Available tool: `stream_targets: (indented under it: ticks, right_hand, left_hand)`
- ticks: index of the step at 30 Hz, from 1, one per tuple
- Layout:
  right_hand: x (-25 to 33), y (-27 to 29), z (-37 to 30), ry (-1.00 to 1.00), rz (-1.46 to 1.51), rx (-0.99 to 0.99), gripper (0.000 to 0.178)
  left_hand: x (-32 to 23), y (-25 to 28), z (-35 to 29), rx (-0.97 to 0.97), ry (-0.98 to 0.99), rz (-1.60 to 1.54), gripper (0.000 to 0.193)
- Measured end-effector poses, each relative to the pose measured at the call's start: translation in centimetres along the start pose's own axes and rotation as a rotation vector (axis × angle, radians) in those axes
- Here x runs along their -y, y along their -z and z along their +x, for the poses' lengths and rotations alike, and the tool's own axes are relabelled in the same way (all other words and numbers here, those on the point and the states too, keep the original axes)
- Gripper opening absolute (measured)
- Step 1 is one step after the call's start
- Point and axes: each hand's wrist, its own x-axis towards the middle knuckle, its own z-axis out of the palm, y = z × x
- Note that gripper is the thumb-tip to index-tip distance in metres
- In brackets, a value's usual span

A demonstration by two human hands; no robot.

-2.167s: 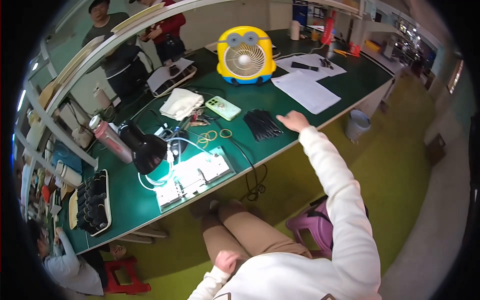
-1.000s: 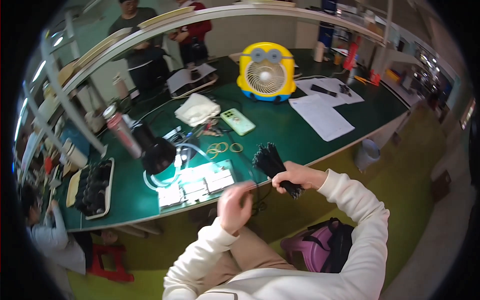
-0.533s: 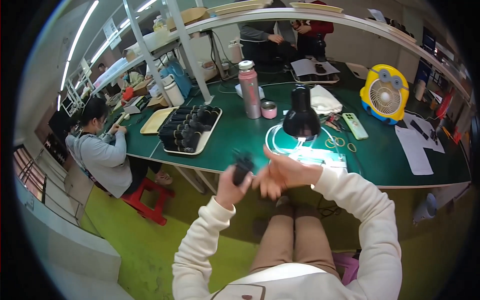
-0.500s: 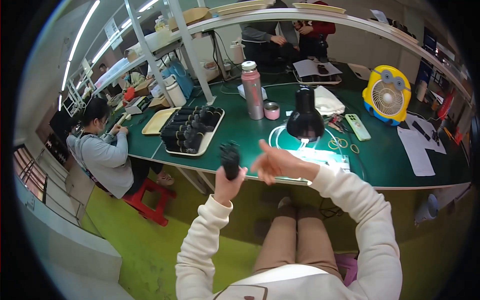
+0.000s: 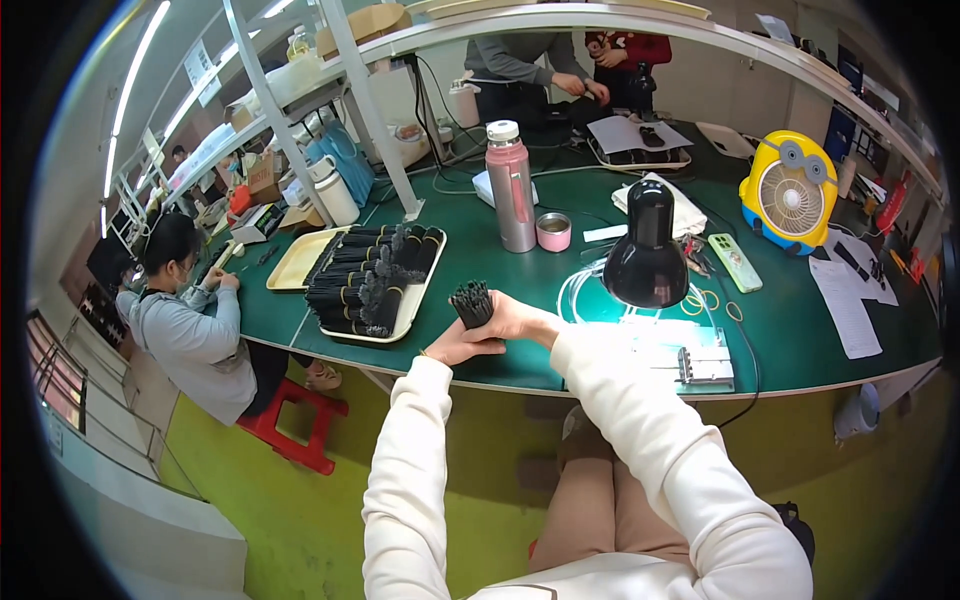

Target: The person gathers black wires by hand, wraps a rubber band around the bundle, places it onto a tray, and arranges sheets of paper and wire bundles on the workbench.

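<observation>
In the head view, a bundle (image 5: 470, 302) of thin black pieces is held, ends up, between both hands over the front part of the counter (image 5: 530, 372): its lower part is clasped by the left hand (image 5: 460, 346), and it is gripped from the right by the right hand (image 5: 510, 317). Banded bundles (image 5: 362, 275) are piled in a tray (image 5: 411, 308) to the left. To the right, a fixture (image 5: 706, 362) is brightly lit beneath a lamp (image 5: 645, 255).
</observation>
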Motion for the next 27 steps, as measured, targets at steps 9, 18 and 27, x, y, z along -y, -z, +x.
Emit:
stream_targets:
  ticks: [9, 18, 27]
  right_hand:
    - [-0.4, 1.0, -0.5, 0.296, -0.084, -0.117, 0.066]
    - [5.3, 0.6, -0.8, 0.307, -0.128, -0.195, 0.06]
    - [9.3, -0.5, -1.2, 0.233, -0.497, -0.238, 0.054]
  left_hand:
    - [1.7, -1.8, 1.1, -0.269, -0.17, -0.366, 0.041]
    - [1.6, -2.4, 1.0, -0.203, -0.092, -0.319, 0.028]
    - [2.0, -2.7, 0.6, -0.237, -0.219, -0.406, 0.02]
